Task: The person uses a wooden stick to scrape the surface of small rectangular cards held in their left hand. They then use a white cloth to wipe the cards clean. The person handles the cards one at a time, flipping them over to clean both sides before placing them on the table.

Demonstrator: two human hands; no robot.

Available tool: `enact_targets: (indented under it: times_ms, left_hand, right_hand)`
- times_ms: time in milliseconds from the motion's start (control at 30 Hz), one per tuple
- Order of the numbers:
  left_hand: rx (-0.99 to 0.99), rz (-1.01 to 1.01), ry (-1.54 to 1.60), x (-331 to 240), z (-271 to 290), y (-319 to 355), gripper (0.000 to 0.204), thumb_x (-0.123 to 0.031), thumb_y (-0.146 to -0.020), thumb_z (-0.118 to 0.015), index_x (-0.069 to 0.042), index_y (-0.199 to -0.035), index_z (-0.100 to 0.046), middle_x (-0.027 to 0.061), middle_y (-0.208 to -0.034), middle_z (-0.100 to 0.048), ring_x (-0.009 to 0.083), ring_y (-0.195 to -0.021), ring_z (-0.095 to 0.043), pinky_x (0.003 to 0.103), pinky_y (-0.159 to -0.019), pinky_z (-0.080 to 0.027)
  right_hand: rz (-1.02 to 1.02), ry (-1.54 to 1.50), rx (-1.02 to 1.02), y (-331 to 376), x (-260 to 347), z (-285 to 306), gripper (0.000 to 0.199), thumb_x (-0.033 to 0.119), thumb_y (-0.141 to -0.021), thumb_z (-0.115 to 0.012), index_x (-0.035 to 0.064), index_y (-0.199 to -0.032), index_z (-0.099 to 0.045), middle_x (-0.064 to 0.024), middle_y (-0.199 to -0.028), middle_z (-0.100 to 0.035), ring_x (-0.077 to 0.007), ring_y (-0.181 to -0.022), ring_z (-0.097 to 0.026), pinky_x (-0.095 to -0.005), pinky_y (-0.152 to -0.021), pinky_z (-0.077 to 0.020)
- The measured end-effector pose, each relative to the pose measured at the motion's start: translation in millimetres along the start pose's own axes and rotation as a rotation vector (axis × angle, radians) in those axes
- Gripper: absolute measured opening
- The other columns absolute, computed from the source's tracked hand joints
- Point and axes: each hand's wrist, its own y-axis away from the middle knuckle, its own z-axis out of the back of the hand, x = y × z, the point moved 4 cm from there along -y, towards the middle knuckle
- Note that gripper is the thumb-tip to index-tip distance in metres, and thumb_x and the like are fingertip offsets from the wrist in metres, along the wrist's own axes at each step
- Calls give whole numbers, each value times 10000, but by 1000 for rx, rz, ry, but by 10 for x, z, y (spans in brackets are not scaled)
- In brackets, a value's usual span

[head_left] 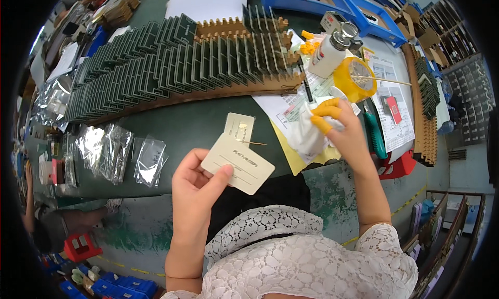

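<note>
My left hand (195, 182) pinches a cream-coloured card (238, 164) with printed lines, thumb on its face. Behind its upper edge shows a second pale card (239, 124); I cannot tell whether it is held or lies on the table. A thin pointed stick (253, 142) pokes out beside the two cards. To the right, my right hand (340, 123), with yellow finger cots on its fingertips, grips a crumpled white cloth (306, 135). The cloth rests on white and yellow sheets of paper (283, 138).
Wooden slotted racks (208, 95) carry rows of dark green cards. Beyond the cloth stand a white bottle (328, 54) and yellow tape roll (355, 79). A green-handled tool (374, 130) lies at right, clear plastic bags (150, 161) at left. Blue trays (371, 19) stand behind.
</note>
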Motion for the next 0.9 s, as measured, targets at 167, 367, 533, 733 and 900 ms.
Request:
enact_targets:
  times_ms: [167, 367, 533, 733, 900]
  left_hand:
    - [4, 14, 9, 33, -51, -26, 115, -18, -885, -656, 1, -967, -577, 71, -907, -672, 82, -818, -625, 244, -780, -507]
    - [33, 11, -6, 28, -129, -52, 118, -29, -887, -655, 1, -972, -578, 67, -907, -670, 78, -812, -619, 239, -776, -499]
    - [42, 17, 27, 96, -78, -35, 124, -11, -892, -655, 3, -990, -579, 68, -939, -672, 86, -850, -629, 240, -795, -506]
    - [145, 77, 68, 37, -95, -17, 176, -2, -890, -659, 2, -1037, -563, 67, -997, -670, 107, -919, -648, 254, -828, -521]
    - [181, 140, 94, 54, -68, -3, 166, -15, -884, -665, -6, -1012, -559, 73, -995, -671, 103, -908, -644, 257, -821, -516]
  right_hand:
    - [-447, -566, 15, 176, -243, 238, 168, 118, -951, -610, -9, -1047, -665, -6, -967, -631, -89, -897, -559, -249, -841, -439]
    - [-543, -442, 24, 282, -458, 302, 199, 156, -956, -609, 11, -1088, -647, 8, -909, -620, -71, -833, -534, -222, -766, -410]
    - [-382, -41, 74, 191, -302, 243, 156, 125, -878, -691, 37, -999, -650, -14, -971, -614, -128, -897, -544, -258, -808, -411]
    - [-35, -332, -161, 138, -194, 479, 158, 86, -782, -760, 61, -868, -630, -121, -1375, -501, -255, -1283, -424, -392, -1094, -297]
    - [-78, -808, -193, 118, 0, 613, 287, 168, -738, -797, 54, -912, -598, -171, -1256, -566, -284, -1127, -550, -438, -1082, -340]
